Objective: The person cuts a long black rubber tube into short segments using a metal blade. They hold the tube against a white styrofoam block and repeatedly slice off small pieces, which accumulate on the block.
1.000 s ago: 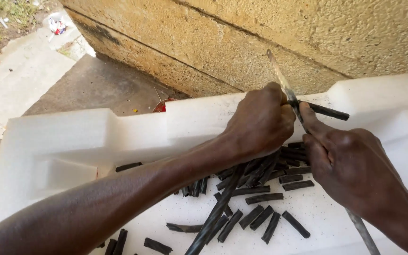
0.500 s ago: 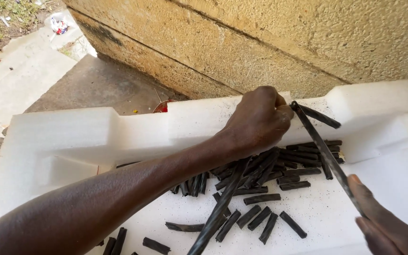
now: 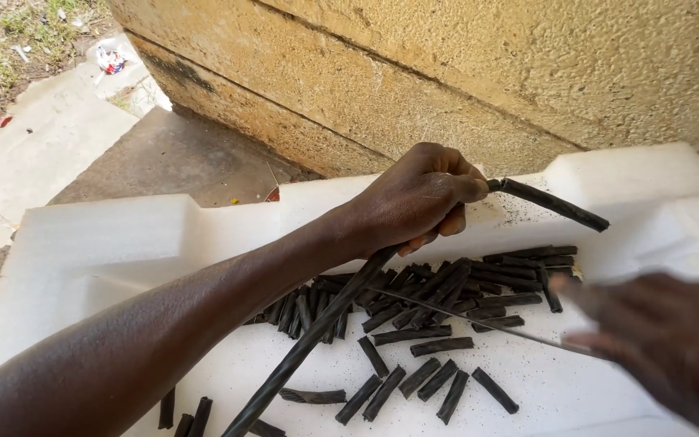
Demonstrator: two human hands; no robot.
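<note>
My left hand (image 3: 418, 197) grips a long dark twisted rod (image 3: 552, 204). Its free end sticks out to the right over the white foam tray (image 3: 91, 251), and its other end runs down to the lower left under my forearm. My right hand (image 3: 661, 340) is blurred at the lower right and holds a thin knife (image 3: 479, 322) whose blade lies low across the tray. Below both hands sits a heap of short cut black pieces (image 3: 446, 295), with several more (image 3: 414, 380) loose towards me.
A rough yellow concrete wall (image 3: 463, 73) rises just behind the tray. At the upper left lie a grey concrete step (image 3: 163, 154), pale paving slabs (image 3: 34, 137), a strip of grass and some litter (image 3: 111, 58).
My right hand has swung the knife down from the rod's tip to low over the tray, blurred with motion. The left hand still holds the rod in the same place.
</note>
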